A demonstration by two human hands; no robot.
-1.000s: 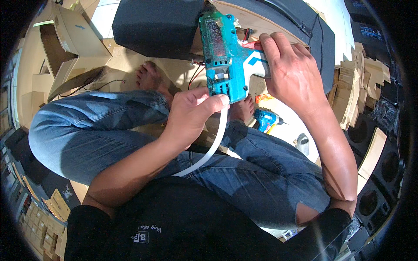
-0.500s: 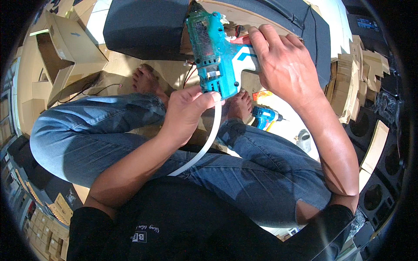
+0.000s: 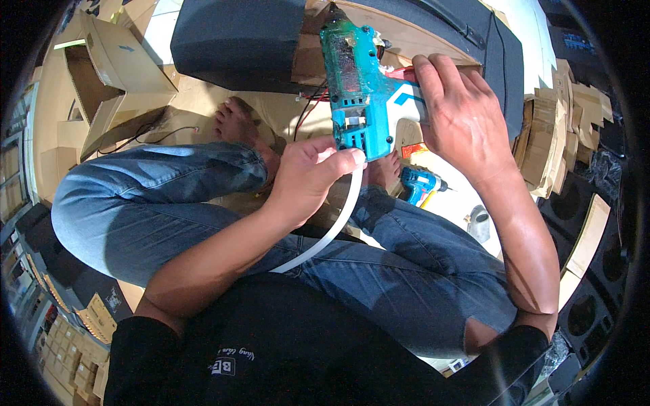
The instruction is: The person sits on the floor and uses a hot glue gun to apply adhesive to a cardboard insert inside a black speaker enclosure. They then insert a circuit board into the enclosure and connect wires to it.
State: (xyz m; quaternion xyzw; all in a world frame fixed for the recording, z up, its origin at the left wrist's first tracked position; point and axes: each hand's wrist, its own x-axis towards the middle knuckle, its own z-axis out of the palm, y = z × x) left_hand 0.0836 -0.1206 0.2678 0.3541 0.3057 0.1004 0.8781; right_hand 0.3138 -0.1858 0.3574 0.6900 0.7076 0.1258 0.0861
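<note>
A: Where is the glue gun (image 3: 357,101) held?
B: It is held up in front of the body, seen between the bent legs (image 3: 142,203) and the black cabinet (image 3: 237,47). Its dark nozzle (image 3: 334,15) is pointed away from the person.

A: How is it gripped?
B: The pale handle (image 3: 407,101) is clasped by the right hand (image 3: 467,118), with the fingers curled over its far side. How hard it is squeezed cannot be told.

A: And the left hand (image 3: 306,177)?
B: It is closed in a pinch at the rear of the gun, where the white glue stick (image 3: 342,218) is held between thumb and fingers. The thumb is laid right against the housing.

A: How does the stick lie?
B: It is bent in a curve from the gun's rear down toward the lap, where its lower end is hidden.

A: What else is seen nearby?
B: A blue drill (image 3: 418,184) is laid on the floor, near the right leg. An open carton (image 3: 128,74) is seen at the left, near a black cable (image 3: 152,135), and cardboard (image 3: 552,132) is piled at the right.
</note>
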